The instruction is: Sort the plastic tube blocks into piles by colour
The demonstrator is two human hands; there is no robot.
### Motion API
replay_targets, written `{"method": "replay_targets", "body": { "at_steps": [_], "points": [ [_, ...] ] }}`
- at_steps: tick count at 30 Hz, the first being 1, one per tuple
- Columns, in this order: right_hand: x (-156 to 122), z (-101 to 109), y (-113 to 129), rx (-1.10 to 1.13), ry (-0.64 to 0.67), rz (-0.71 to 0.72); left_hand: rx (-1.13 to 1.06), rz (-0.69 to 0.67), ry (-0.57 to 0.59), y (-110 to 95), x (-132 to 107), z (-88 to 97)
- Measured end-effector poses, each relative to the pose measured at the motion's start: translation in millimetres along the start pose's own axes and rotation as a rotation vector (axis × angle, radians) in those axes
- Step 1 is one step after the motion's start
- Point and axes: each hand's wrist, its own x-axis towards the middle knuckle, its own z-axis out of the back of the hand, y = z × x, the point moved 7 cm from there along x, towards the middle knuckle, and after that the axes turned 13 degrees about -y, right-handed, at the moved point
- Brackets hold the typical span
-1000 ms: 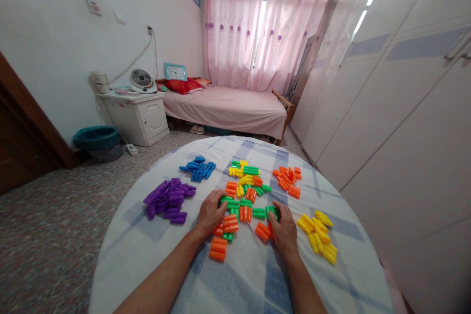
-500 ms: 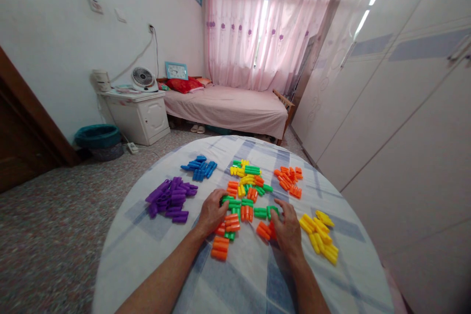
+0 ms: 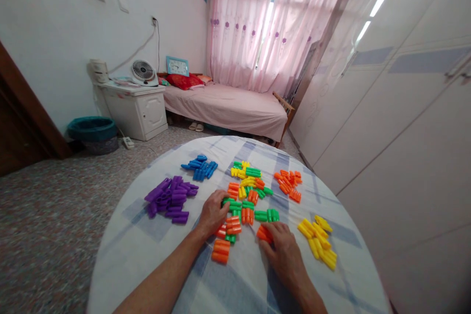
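Note:
My left hand (image 3: 214,212) rests on the table with thumb and fingers closed at the left end of a green plastic block (image 3: 233,204) made of joined tubes. My right hand (image 3: 282,244) has its fingers over an orange block (image 3: 264,233) of the same kind, its thumb on the near side. Just beyond the right hand, an upright-turned green block (image 3: 273,215) touches another green block (image 3: 261,216). Between the hands lies an orange block (image 3: 248,216), and several orange and green pieces lie nearer me, including an orange block (image 3: 221,251).
Purple pieces (image 3: 171,197) and blue pieces (image 3: 200,168) are heaped at the left. Orange pieces (image 3: 289,184) and yellow pieces (image 3: 319,243) lie at the right. Green and yellow blocks (image 3: 245,170) form a cluster beyond my hands. A checked cloth (image 3: 147,274) covers the round table.
My right hand has left the green block and moved nearer me, onto the orange block. That green block now lies against its green neighbour. The left hand has stayed almost still.

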Motion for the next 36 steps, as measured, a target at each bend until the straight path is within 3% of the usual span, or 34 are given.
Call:
{"method": "replay_targets", "body": {
  "at_steps": [6,12,14,17,20,24,27,29,32,36],
  "points": [
    [20,17,-20,0.297,-0.039,-0.238,-0.02,0.002,0.007,0,1,-1.4],
    [69,33,-86,0.466,-0.307,-0.477,-0.016,0.028,0.026,2,3,-4.1],
    [90,40,-113,0.398,-0.431,-0.511,-0.016,0.035,0.026,3,4,-4.4],
    [121,48,-139,0.086,-0.55,-0.441,-0.015,0.039,0.024,3,5,-4.2],
    [142,40,-154,-0.121,-0.525,-0.395,-0.01,0.045,0.02,3,5,-3.9],
    [148,18,-162,-0.161,-0.414,-0.379,-0.008,0.05,0.015,4,5,-4.2],
    [140,14,-155,-0.207,-0.392,-0.372,-0.002,0.058,0.009,5,4,-4.9],
    [132,17,-136,-0.198,-0.39,-0.307,-0.004,0.059,0.005,6,3,-5.1],
    [114,16,-84,-0.036,-0.294,-0.134,-0.019,0.071,-0.012,7,4,-4.2],
    [77,-4,-11,0.119,0.015,0.043,-0.045,0.1,-0.039,9,5,-1.7]
  ]
}}
